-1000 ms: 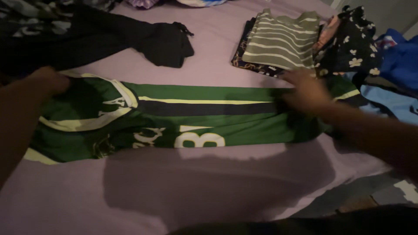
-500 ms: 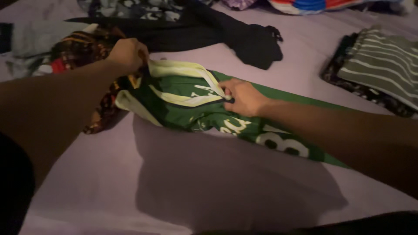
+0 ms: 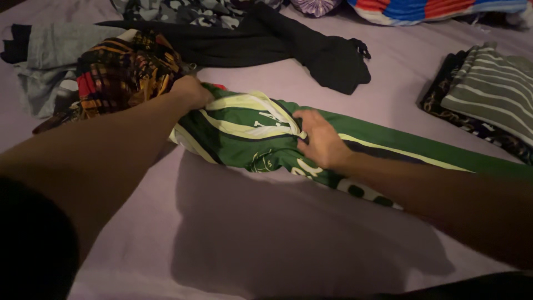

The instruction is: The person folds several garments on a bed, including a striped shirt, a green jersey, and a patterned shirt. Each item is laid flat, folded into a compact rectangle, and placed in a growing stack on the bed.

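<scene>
A green sports jersey (image 3: pixel 244 133) with pale yellow trim and white print lies folded lengthwise across the lilac bed sheet (image 3: pixel 266 244). My left hand (image 3: pixel 191 91) grips the jersey's collar end at its upper left. My right hand (image 3: pixel 319 139) presses flat on the jersey just right of the neckline, fingers spread on the cloth. The jersey's long body runs right, partly hidden under my right forearm.
A red, yellow and black plaid garment (image 3: pixel 119 69) lies beside my left hand. Black clothing (image 3: pixel 288 44) sprawls behind the jersey, with a grey garment (image 3: pixel 47 55) at far left. A stack topped by a grey striped shirt (image 3: pixel 491 89) sits at right. Colourful bedding (image 3: pixel 438 8) lies at the back.
My right hand came from the jersey's far right end to its neckline. My left hand took hold of the collar end and has lowered it onto the sheet. The view has swung left.
</scene>
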